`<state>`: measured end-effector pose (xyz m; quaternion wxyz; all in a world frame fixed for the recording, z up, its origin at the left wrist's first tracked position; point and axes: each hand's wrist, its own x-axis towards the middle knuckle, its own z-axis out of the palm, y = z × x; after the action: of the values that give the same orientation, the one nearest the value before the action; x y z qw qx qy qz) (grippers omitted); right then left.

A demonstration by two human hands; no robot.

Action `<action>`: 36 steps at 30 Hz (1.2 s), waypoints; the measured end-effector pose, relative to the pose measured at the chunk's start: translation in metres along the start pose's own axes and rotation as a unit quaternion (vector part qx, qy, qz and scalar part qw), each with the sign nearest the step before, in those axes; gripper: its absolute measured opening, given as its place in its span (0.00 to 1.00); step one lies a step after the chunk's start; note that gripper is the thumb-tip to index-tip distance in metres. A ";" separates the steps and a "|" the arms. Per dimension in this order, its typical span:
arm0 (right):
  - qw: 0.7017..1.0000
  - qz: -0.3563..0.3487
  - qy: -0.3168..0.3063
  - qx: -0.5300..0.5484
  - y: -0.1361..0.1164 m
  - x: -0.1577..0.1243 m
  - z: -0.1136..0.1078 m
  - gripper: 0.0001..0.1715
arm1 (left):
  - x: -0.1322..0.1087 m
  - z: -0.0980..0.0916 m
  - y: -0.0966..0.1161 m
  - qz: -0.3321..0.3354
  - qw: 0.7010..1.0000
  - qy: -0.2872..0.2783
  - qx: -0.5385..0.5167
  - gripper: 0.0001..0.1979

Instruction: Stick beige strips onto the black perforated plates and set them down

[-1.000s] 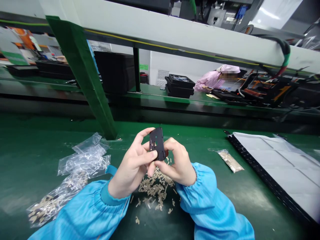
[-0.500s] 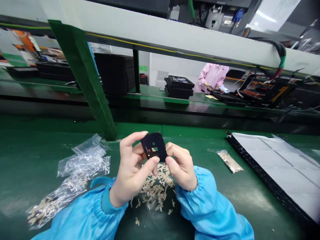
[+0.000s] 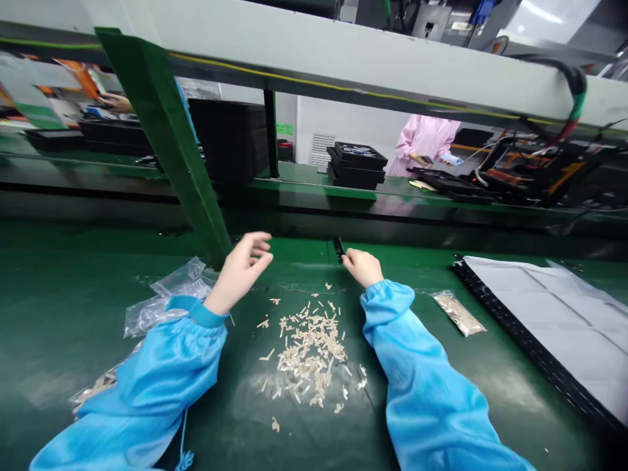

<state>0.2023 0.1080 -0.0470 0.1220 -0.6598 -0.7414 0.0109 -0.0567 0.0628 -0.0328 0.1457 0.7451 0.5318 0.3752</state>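
Note:
My right hand [image 3: 364, 267] is closed on a thin black plate [image 3: 339, 248], seen nearly edge-on beyond the fingertips. To the left, my left hand [image 3: 244, 269] is raised over the bench with fingers apart and slightly curled, holding nothing. Below and between the hands lies a loose pile of small beige cut pieces [image 3: 314, 353], some scattered around its edges. Plastic bags [image 3: 167, 304] lie beside my left forearm, partly hidden by the sleeve. The far end of the plate is small and its details cannot be made out.
A filled clear packet [image 3: 460, 314] lies right of my right arm, near a black-edged tray with white sheets [image 3: 549, 314]. A green post [image 3: 167, 150] rises at the left. Behind the bench are stacked black trays [image 3: 356, 167] and a person in pink [image 3: 426, 140].
My left hand has let go of the black plate and moved up and left. My right hand has carried the plate forward and turned it edge-on. The beige pile is now uncovered.

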 end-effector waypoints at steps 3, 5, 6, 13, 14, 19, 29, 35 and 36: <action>0.995 0.064 -0.049 -0.054 0.030 0.030 0.021 0.12 | -0.005 0.009 -0.026 0.021 0.987 -0.136 0.087 0.05; 0.990 0.090 -0.070 -0.080 0.043 0.043 0.029 0.15 | -0.014 0.018 -0.030 0.031 0.974 -0.184 0.125 0.04; 0.988 0.098 -0.078 -0.088 0.046 0.048 0.031 0.16 | -0.019 0.022 -0.029 0.034 0.969 -0.198 0.147 0.04; 0.990 0.047 -0.105 -0.081 0.038 0.054 0.037 0.17 | -0.034 0.042 -0.018 0.048 0.937 -0.225 0.265 0.04; 0.991 0.031 -0.104 -0.075 0.034 0.050 0.036 0.17 | -0.034 0.045 -0.018 0.050 0.934 -0.222 0.275 0.05; 0.993 -0.051 -0.100 -0.027 0.009 0.023 0.025 0.13 | -0.036 0.050 -0.023 0.064 0.930 -0.205 0.297 0.08; 0.948 -0.165 -0.123 0.241 -0.048 -0.037 0.007 0.05 | -0.024 0.010 -0.012 0.069 0.966 -0.111 0.224 0.09; 0.851 -0.134 -0.135 0.490 -0.069 -0.045 0.012 0.10 | -0.023 0.014 0.028 0.110 0.981 -0.051 0.152 0.09; 0.833 -0.125 -0.129 0.523 -0.070 -0.045 0.012 0.11 | -0.022 0.016 0.033 0.117 0.982 -0.039 0.142 0.09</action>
<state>0.1365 0.0570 -0.0537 0.3518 -0.3918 -0.7106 0.4667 -0.0260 0.0326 -0.0325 0.0141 0.8293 0.4826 0.2815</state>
